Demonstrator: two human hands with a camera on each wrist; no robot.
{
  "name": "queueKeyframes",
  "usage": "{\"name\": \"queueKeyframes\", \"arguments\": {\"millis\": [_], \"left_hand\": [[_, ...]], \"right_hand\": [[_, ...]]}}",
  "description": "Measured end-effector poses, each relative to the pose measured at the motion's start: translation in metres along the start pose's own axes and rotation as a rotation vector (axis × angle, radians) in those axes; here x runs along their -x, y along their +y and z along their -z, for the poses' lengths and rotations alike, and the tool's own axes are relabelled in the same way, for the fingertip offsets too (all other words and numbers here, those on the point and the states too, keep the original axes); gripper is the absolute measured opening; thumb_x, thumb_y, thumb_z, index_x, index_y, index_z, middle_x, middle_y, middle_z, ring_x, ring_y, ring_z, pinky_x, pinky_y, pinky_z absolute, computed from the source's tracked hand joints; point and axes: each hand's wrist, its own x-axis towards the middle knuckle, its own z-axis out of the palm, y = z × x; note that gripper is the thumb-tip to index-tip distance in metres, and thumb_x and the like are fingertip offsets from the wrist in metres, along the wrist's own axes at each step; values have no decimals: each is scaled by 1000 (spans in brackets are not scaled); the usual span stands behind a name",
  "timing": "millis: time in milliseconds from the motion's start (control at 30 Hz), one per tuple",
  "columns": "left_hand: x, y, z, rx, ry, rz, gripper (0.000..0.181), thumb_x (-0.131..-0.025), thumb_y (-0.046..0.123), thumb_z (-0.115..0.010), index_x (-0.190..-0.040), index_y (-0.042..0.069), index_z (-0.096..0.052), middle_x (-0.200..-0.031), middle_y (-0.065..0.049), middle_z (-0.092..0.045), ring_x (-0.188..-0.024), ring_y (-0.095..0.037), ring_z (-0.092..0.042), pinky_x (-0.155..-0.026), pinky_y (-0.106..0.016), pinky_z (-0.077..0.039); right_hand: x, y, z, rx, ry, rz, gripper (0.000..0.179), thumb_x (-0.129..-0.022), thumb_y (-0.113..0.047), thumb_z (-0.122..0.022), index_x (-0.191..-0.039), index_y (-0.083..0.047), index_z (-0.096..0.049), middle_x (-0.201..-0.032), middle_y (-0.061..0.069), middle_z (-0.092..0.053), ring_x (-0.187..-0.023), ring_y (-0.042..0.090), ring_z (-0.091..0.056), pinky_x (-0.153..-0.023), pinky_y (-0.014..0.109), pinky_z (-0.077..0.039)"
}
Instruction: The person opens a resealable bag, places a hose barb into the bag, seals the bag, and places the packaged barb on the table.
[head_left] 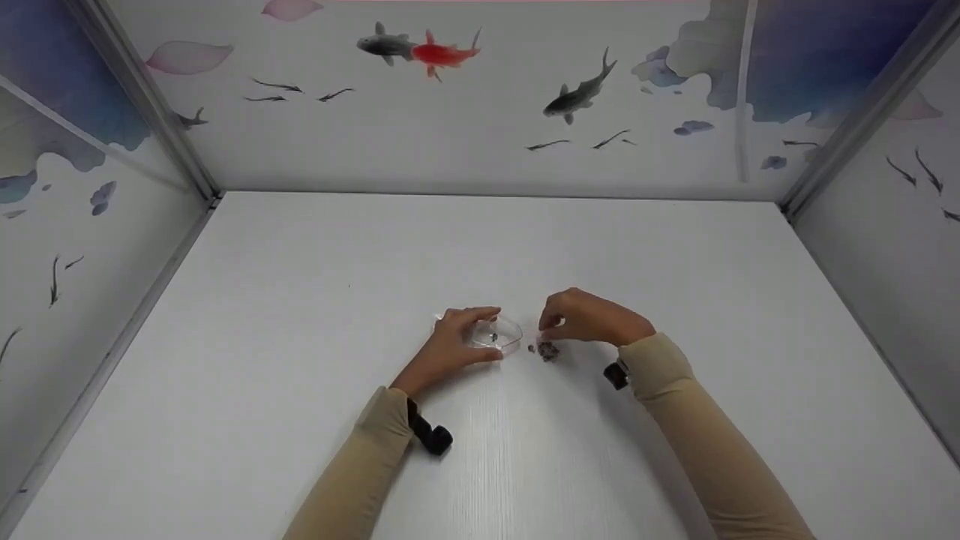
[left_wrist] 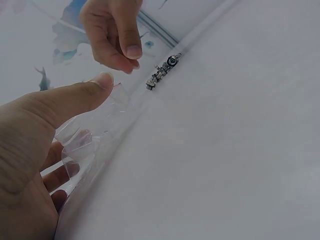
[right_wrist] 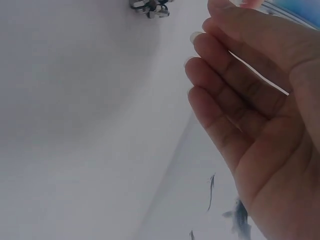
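Observation:
My left hand [head_left: 452, 341] grips a clear plastic container [head_left: 510, 335], thumb on the near side and fingers on the far side. A small dark piece [head_left: 493, 337] shows inside it. In the left wrist view, the clear plastic [left_wrist: 80, 145] looks thin and creased. To its right lies a small pile of silver metal pieces [head_left: 549, 351], like beads or charms, also seen as a cluster [left_wrist: 162, 72] in the left wrist view. My right hand [head_left: 585, 316] hovers at this pile with bent fingers, thumb and index tips close together. Whether they pinch a piece cannot be seen.
A white tabletop [head_left: 300, 270] spreads all round. White panels printed with fish [head_left: 577, 97] stand at the back and both sides, joined by grey metal posts [head_left: 142, 97]. One tiny loose piece [head_left: 531, 348] lies between the container and the pile.

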Motion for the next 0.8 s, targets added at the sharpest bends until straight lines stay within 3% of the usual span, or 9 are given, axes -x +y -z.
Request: {"name": "queueKeyframes", "arguments": {"millis": [267, 800], "left_hand": [[0, 0, 0, -10, 1, -2, 68, -76, 37, -81, -137, 21, -55, -133, 2, -58, -115, -19, -42, -101, -46, -31], [0, 1, -1, -9, 5, 12, 68, -75, 36, -82, -136, 22, -55, -132, 1, -57, -114, -19, -41, -100, -45, -34]], "right_hand": [[1, 8, -4, -1, -49, -72, 11, -89, -12, -68, -96, -9, -75, -94, 1, -71, -84, 11, -62, -78, 32, -53], [1, 9, -9, -14, -67, -110, 11, -90, -15, -66, -95, -11, -75, -90, -1, -69, -79, 10, -58, -75, 30, -52]]}}
